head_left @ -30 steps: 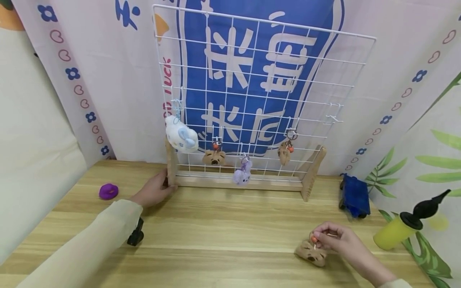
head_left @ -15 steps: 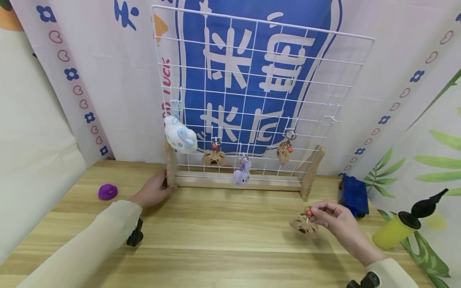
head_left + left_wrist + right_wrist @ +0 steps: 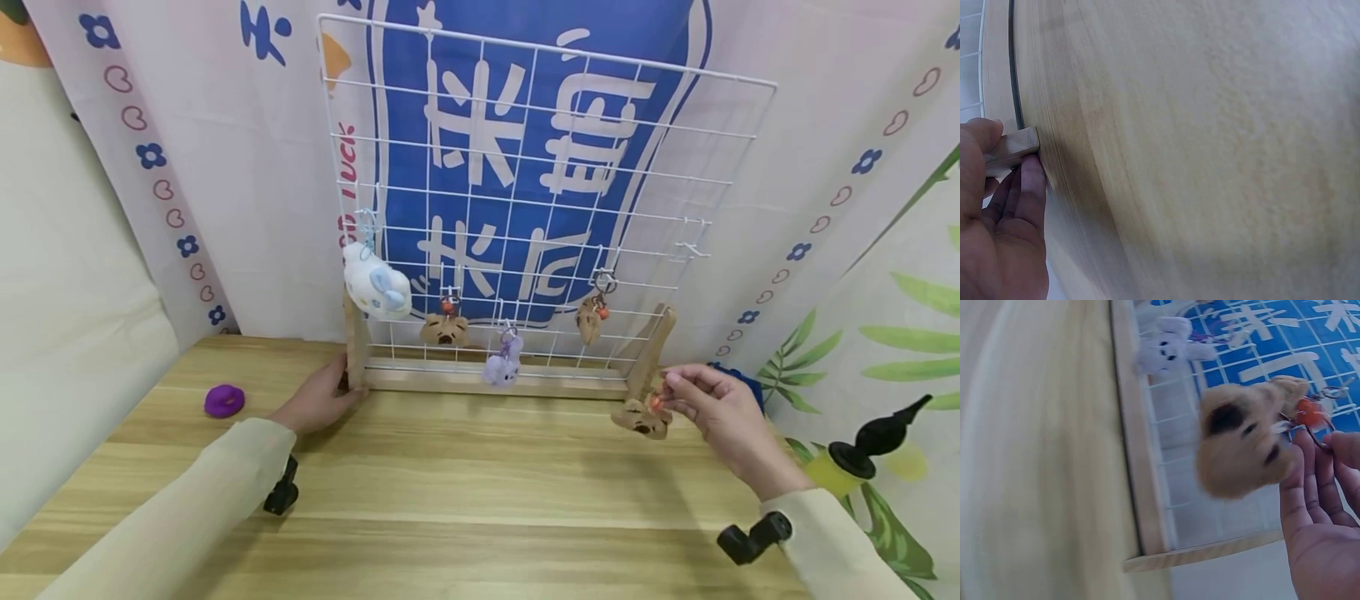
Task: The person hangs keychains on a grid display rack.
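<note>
My right hand [image 3: 723, 421] pinches the metal ring of a brown bear plush keychain [image 3: 641, 419], which dangles in front of the stand's right foot. In the right wrist view the bear's face [image 3: 1235, 437] and an orange bead [image 3: 1310, 412] show beside the fingers. My left hand [image 3: 318, 398] grips the left wooden foot [image 3: 1016, 147] of a white wire grid rack [image 3: 420, 379], thumb on one side and fingers on the other. On the grid hang a white-and-blue plush [image 3: 377, 283], a bear keychain [image 3: 444, 330], a purple plush [image 3: 502, 367] and another brown plush [image 3: 590, 319].
An unused white hook [image 3: 692, 249] sits on the grid's right side. A purple ring-like object [image 3: 224, 401] lies at the table's left. At the right are a yellow bottle with a black top [image 3: 855, 460] and a blue toy vehicle [image 3: 750, 383], mostly hidden behind my right hand.
My right hand has raised the bear keychain off the table and carried it away from me to the rack's right foot. My left hand keeps its grip on the left foot.
</note>
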